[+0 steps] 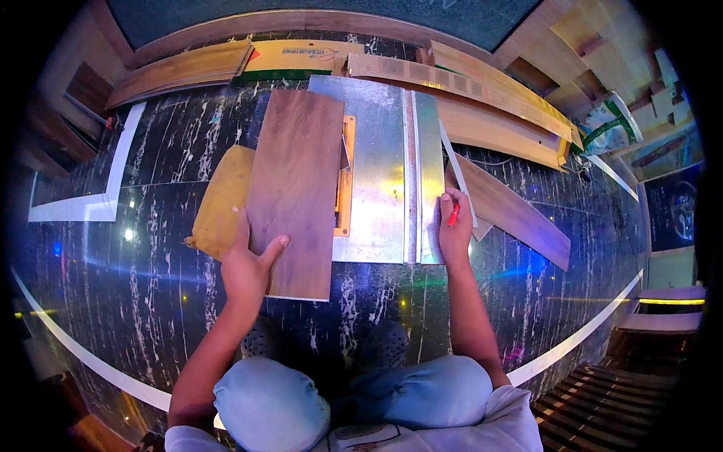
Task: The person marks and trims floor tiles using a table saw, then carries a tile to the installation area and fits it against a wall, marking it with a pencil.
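A brown wood-grain plank (297,181) stands before me on the left, tilted slightly, overlapping a shiny metal sheet (376,166). My left hand (248,267) grips the plank's lower part, thumb on its face and fingers at the left edge. At the metal sheet's right edge, my right hand (455,233) is closed around a small red pen-like thing (453,215), mostly hidden by the fingers. Past that hand runs a thin white strip (461,177). Partly covered by the plank, an orange-yellow frame (344,215) lies on the sheet.
A stuffed yellow sack (222,200) sits left of the plank. Another wood-grain plank (520,215) lies on the dark marble-patterned floor at right. Long cardboard boxes (467,94) and stacked planks (177,74) line the back. A green-and-white bag (610,126) rests far right.
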A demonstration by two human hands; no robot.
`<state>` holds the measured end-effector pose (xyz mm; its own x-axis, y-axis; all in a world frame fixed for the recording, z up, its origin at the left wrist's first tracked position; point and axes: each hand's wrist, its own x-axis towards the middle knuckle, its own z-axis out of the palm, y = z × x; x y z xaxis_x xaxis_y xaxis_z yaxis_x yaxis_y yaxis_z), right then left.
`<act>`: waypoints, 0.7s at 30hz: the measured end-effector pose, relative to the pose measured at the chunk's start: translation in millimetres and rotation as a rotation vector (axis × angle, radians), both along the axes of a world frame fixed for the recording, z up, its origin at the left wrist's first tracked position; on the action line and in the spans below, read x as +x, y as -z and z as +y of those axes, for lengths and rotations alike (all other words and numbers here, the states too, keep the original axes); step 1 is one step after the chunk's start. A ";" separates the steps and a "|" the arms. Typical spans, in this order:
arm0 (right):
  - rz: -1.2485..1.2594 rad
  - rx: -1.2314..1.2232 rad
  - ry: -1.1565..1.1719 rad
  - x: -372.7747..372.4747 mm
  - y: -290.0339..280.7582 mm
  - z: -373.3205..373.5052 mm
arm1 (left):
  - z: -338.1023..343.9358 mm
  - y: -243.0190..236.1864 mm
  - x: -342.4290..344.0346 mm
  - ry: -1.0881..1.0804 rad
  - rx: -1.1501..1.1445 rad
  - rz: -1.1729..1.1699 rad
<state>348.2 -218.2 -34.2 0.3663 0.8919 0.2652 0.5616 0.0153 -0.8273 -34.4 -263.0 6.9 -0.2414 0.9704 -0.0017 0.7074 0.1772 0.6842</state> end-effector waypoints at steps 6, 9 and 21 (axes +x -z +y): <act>-0.024 0.057 -0.017 -0.1 1.4 0.3 | -13.7 -3.0 -2.1 0.021 0.019 0.002; 0.023 0.021 -0.013 -0.2 1.2 -1.4 | -21.6 -8.9 -1.4 0.024 -0.003 -0.049; 0.012 0.029 -0.021 1.9 4.3 -1.2 | -48.7 -6.6 -7.3 0.035 -0.032 -0.058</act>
<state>350.1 -219.4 -38.5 0.3513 0.8912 0.2868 0.5507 0.0510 -0.8331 -41.7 -311.7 13.5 -0.2056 0.9776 -0.0455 0.6729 0.1749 0.7188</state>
